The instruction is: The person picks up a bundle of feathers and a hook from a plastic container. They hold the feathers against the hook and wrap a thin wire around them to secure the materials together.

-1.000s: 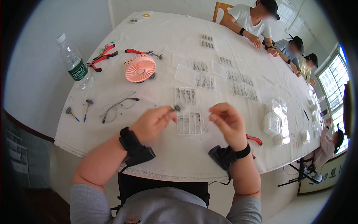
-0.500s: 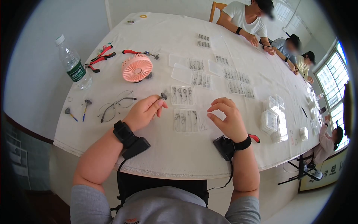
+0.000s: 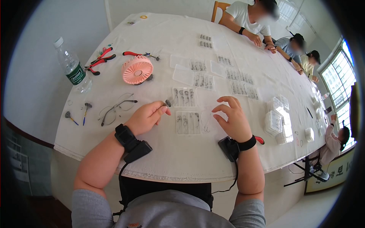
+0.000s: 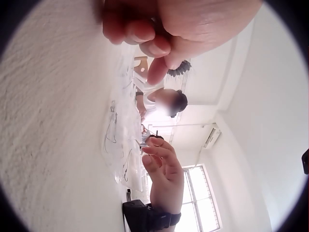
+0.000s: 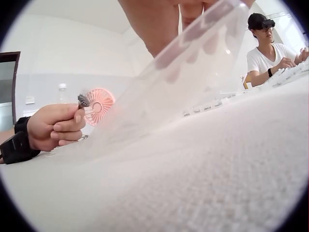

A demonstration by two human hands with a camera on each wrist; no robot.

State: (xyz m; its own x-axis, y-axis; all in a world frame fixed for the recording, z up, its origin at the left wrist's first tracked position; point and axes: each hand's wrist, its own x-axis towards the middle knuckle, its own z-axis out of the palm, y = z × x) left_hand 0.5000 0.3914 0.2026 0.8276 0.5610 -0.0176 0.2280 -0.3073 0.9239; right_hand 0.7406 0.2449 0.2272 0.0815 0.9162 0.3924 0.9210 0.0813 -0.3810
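My left hand pinches a dark grey tufted bundle between thumb and fingers, left of two clear compartment boxes. In the right wrist view the bundle sticks up from the fingertips. The nearer box has fine hook-shaped pieces in its slots; the farther box has darker ones. My right hand hovers right of the nearer box, fingers loosely bent, thumb and forefinger apart. A tilted translucent plastic lid overlaps its fingers in the right wrist view. Small thin hooks show beside the nearer box.
Eyeglasses, two tufted sticks, a pink fan, red-handled pliers and a water bottle are on the left. Filled boxes lie beyond; stacked boxes stand right. Other people sit along the far side.
My left hand has drawn back left from above the boxes with the bundle. The right hand's thumb and forefinger have spread apart, and the hand stays beside the nearer box.
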